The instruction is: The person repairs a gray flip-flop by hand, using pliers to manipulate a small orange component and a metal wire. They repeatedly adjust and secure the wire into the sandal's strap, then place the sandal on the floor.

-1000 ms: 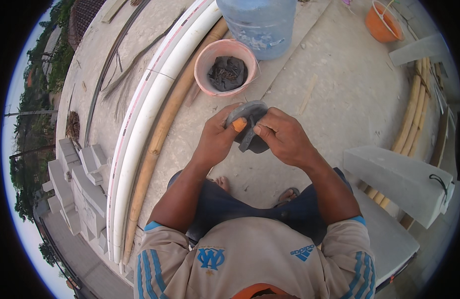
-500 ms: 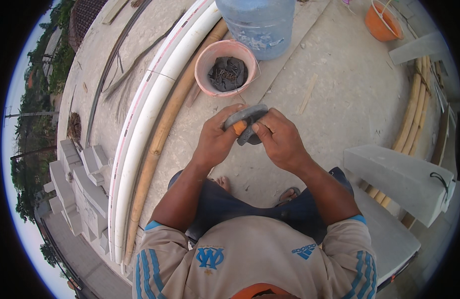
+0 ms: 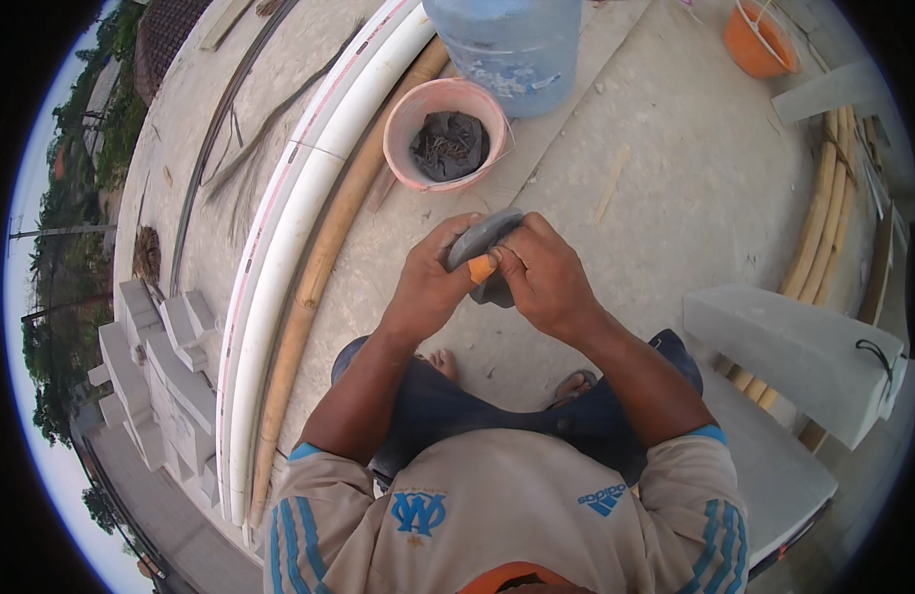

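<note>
Grey round piece is held up off the concrete floor, nearer us than the pinkish bucket. Our L hand grips its L side, orange wrap on the thumb, & our R hand clasps its R side w/ fingers curled. Progress-wise it's in hand, not yet set down; amt. done or left we can't tell, fingers hiding the middle.

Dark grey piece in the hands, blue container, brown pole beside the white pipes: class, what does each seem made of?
Dark grey piece: perhaps rubber or plastic; dull, matte surface, partly hidden.
Blue container: probably plastic; translucent, scuffed wall.
Brown pole: likely bamboo; smooth, with a ring-like joint.
</note>
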`<state>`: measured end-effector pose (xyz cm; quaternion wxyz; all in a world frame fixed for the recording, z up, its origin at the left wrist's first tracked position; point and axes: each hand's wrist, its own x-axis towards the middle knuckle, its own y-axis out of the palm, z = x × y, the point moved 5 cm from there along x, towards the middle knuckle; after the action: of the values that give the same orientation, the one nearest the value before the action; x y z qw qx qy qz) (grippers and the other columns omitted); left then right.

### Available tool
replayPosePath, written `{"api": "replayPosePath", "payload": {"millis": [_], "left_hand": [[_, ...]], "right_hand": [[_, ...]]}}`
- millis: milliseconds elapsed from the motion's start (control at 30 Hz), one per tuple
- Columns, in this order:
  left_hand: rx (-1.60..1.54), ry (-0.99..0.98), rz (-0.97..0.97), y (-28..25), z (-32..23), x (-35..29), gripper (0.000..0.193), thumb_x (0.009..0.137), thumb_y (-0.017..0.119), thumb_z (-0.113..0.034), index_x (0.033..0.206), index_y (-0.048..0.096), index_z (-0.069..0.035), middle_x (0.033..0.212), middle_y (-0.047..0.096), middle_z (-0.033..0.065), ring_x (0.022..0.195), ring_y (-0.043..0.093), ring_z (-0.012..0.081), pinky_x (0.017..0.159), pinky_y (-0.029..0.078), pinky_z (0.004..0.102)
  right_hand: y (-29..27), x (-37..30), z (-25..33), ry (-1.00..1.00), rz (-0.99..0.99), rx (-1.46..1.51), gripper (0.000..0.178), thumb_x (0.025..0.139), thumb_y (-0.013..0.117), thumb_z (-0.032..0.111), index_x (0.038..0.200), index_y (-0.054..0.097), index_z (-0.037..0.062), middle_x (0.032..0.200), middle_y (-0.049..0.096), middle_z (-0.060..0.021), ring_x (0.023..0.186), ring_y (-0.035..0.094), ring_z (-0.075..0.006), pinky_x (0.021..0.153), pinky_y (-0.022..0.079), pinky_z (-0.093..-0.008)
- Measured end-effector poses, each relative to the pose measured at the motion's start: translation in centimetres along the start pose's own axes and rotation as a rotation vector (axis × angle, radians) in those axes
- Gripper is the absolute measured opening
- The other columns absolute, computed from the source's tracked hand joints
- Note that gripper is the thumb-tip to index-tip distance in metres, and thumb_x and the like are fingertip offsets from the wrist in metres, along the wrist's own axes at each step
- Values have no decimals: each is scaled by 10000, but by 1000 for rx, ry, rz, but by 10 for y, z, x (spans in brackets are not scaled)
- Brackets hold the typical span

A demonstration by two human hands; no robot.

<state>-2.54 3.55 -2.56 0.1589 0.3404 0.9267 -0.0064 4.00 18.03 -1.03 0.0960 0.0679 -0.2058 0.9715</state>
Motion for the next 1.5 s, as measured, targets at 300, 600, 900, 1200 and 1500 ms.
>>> {"api": "replayPosePath", "payload": {"millis": [300, 600, 900, 1200, 1500], "left_hand": [[-4, 32, -32, 9, -10, -2, 560, 829, 820, -199, 1282, 555, -6, 1166, 639, 66, 1039, 613, 138, 863, 515, 300], [593, 485, 62, 19, -32, -23, 557, 671, 867, -40, 1161, 626, -152, 1109, 650, 102, 979, 671, 252, 810, 545, 335], [715, 507, 273, 26, -34, -29, 581, 665, 843, 0, 1190, 639, -144, 1104, 619, 104, 983, 652, 291, 798, 542, 374], [582, 406, 328, 17, -28, -24, 471, 709, 820, -24, 1139, 644, -103, 1082, 674, 99, 998, 655, 308, 853, 517, 394], [230, 129, 110, 12, -12, -16, 401, 872, 730, -325, 1140, 653, -37, 1244, 631, 130, 1209, 568, 293, 1028, 423, 429]], "right_hand": [[-13, 0, 1, 31, 50, 104, 186, 998, 574, 188, 962, 618, 11, 896, 566, -130, 803, 603, -286, 709, 480, -410], [-27, 8, -29, 571, 408, 519, 324, 930, 696, 317, 974, 734, -2, 696, 603, -12, 628, 527, -110, 607, 450, -293], [-24, 15, -20, 251, 621, 415, 245, 871, 700, 231, 856, 719, -12, 698, 623, -41, 676, 529, -108, 629, 439, -305], [-12, 2, -23, 531, 314, 634, 244, 891, 664, 197, 821, 666, -36, 682, 594, -36, 666, 543, -92, 595, 443, -292], [-36, 11, -14, 280, 322, 383, 179, 947, 642, 155, 909, 679, -16, 794, 625, -54, 700, 554, -97, 636, 455, -276]]}}
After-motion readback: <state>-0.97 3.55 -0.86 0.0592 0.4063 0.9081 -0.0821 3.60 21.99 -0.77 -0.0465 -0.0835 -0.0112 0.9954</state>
